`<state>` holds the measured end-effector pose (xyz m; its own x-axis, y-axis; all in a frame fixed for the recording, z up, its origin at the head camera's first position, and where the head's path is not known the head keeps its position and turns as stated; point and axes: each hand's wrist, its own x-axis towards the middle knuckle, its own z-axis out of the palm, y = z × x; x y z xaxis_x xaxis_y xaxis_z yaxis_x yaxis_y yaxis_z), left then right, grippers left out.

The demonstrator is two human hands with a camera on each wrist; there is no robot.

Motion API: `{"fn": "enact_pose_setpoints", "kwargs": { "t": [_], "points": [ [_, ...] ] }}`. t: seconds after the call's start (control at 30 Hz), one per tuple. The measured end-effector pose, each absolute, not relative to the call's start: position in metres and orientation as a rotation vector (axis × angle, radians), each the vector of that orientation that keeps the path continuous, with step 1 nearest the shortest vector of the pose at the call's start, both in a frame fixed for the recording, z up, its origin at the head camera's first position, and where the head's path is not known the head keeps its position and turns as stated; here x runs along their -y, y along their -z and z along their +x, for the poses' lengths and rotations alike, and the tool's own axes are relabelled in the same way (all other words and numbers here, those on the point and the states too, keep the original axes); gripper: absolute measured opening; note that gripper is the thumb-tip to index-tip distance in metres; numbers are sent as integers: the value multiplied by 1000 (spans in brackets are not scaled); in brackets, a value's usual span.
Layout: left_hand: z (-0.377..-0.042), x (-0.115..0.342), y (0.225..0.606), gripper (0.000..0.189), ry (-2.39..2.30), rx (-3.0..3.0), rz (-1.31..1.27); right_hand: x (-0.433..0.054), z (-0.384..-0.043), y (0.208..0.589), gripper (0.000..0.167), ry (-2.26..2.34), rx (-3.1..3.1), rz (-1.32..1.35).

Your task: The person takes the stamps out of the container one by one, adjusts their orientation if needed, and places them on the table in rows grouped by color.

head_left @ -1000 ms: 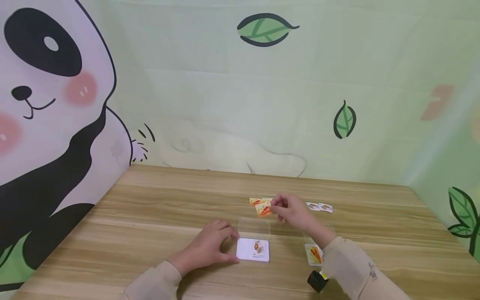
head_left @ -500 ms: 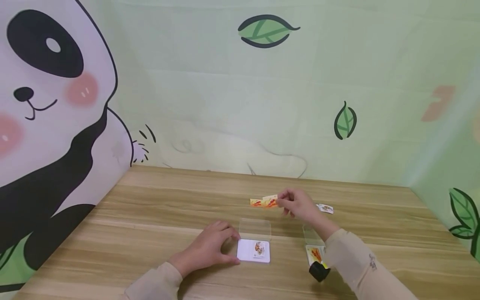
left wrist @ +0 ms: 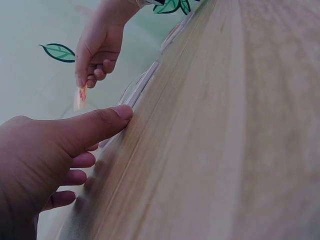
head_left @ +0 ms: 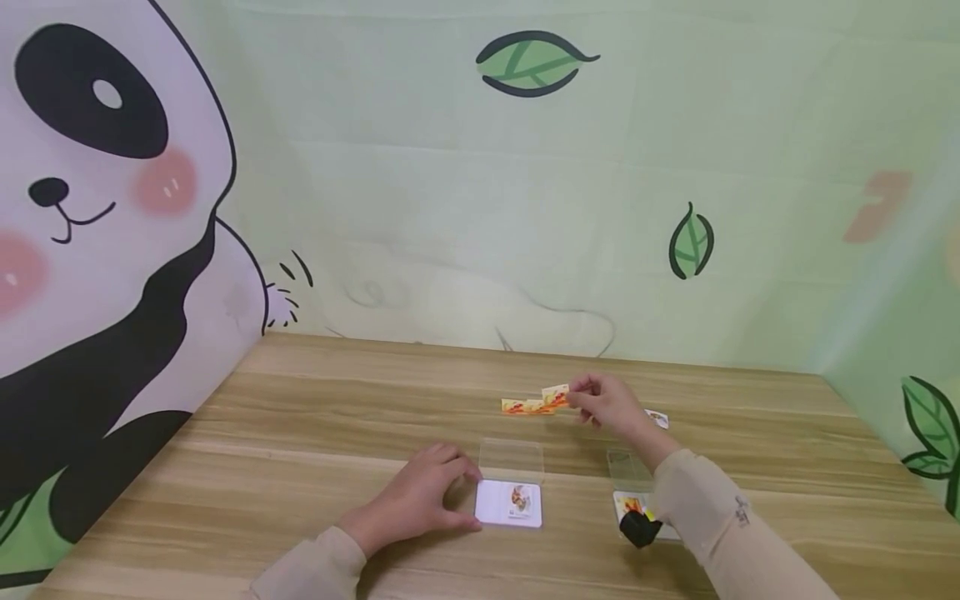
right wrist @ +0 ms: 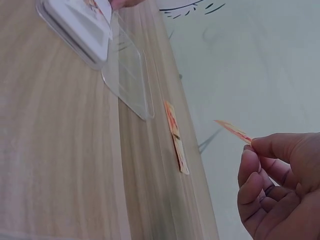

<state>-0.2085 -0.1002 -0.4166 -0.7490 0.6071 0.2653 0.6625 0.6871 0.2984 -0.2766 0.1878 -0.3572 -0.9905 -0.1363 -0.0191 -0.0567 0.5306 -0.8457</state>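
Orange-yellow card [head_left: 555, 395] is pinched btwn thumb & index finger of R hand [head_left: 606, 404], held up off the wood-grain surface [head_left: 360, 442] at the R end of a short row; other fingers of that hand are curled in below, as shown in R wrist view. In the row, two flat cards [head_left: 514, 407] of like colouring are laid end to end; whether they're touching or slightly overlapped can't be told. Farther R, a white picture card [head_left: 657, 419] is partly hidden by R forearm.

On the near side of the row, white box [head_left: 491, 502] is set flat, w/ clear lid [head_left: 512, 458] laid open on its far side. An illustrated card [head_left: 520, 501] is seen in its R half. Box's L edge is held by L hand [head_left: 420, 492]: thumb put to near corner, index finger to far corner, the two spread apart; remaining fingers are shown bent in L wrist view.

To the R, a second box [head_left: 617, 504], also w/ open lid [head_left: 628, 469], is partly covered by R sleeve [head_left: 727, 517] & a black block [head_left: 638, 530]. Far side is filled by a pale green backdrop [head_left: 420, 183], printed w/ a panda [head_left: 105, 208] at L.
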Motion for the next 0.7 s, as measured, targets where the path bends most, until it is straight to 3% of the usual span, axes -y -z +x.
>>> {"fn": "enact_pose_setpoints", "kwargs": {
  "t": [0.7],
  "points": [
    [-208,102,417,46,561,2753,-1039,-203,-297,374,14,1436,-2717,-76]
  ]
}}
